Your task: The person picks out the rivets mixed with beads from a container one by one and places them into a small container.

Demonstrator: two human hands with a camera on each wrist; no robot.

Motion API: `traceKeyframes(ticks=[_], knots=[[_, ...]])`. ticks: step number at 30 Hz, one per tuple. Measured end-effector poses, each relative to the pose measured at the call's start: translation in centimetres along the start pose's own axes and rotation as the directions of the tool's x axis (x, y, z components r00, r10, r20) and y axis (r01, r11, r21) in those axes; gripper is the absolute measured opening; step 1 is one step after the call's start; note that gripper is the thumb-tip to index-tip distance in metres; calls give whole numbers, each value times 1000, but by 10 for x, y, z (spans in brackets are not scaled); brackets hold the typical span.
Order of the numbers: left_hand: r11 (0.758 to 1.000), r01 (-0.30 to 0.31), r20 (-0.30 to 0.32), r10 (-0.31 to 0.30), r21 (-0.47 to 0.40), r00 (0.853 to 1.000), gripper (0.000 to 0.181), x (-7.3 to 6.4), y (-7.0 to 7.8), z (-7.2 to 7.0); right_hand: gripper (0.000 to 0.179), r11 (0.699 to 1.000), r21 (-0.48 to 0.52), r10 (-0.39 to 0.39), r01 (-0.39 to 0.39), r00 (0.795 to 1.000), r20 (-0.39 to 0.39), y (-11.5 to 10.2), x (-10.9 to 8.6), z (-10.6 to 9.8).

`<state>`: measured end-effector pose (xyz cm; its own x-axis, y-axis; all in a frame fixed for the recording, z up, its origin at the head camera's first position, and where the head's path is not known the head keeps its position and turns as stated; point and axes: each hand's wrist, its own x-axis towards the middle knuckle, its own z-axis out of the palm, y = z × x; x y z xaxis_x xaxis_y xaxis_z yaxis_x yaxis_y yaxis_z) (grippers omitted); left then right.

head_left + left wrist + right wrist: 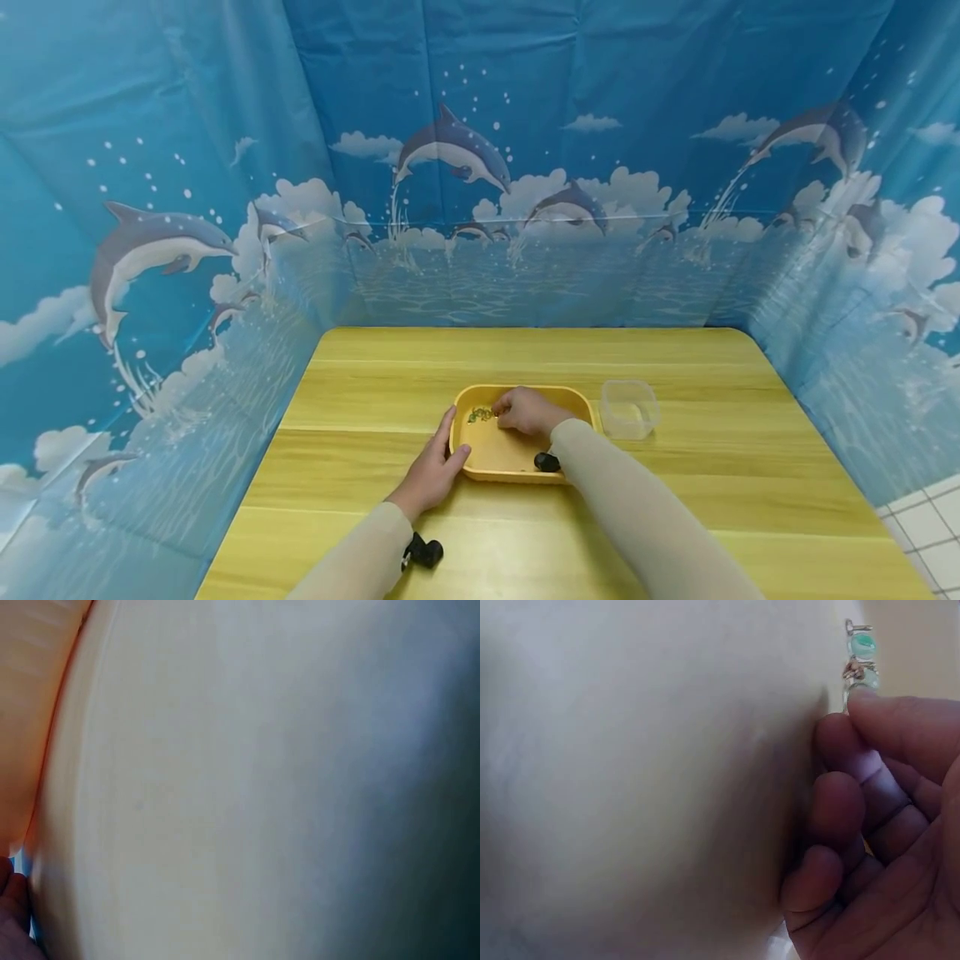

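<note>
A bracelet with green stones and metal links lies toward the back left of a yellow plastic tray. My right hand reaches into the tray and pinches one end of it between thumb and forefinger. In the right wrist view the right hand has its other fingers curled, and the bracelet runs up past the thumb tip. At the tray's front left corner my left hand holds the wall, thumb at the rim and fingers along the outer left side.
A clear plastic container stands just right of the tray on the wood-grain table. A blue curtain printed with dolphins surrounds the table's back and sides. White tiles show at the far right.
</note>
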<state>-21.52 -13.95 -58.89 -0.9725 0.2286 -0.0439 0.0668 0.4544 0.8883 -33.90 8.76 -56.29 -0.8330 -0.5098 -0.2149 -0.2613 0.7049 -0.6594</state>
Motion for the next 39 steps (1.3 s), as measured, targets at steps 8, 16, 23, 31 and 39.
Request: traceKeyframes(ticks=[8, 16, 23, 31, 39], knots=[[1000, 11, 4, -11, -5, 1000, 74, -1, 3, -1, 22, 1000, -15, 24, -25, 1000, -20, -2, -1, 2], [1000, 5, 5, -5, -3, 1000, 74, -1, -2, 0, 14, 1000, -11, 27, -27, 1000, -9, -8, -7, 2], [1000, 3, 11, -3, -11, 1000, 75, 1, -4, 0, 20, 1000, 2, 5, -5, 1000, 13, -1, -7, 2], [1000, -3, 10, 3, -30, 1000, 75, 1, -2, 1, 13, 1000, 14, 16, -17, 999, 34, 3, -7, 0], [1000, -4, 0, 4, -5, 1000, 75, 0, 1, 1, 12, 999, 16, 42, -43, 998, 43, 0, -13, -3]])
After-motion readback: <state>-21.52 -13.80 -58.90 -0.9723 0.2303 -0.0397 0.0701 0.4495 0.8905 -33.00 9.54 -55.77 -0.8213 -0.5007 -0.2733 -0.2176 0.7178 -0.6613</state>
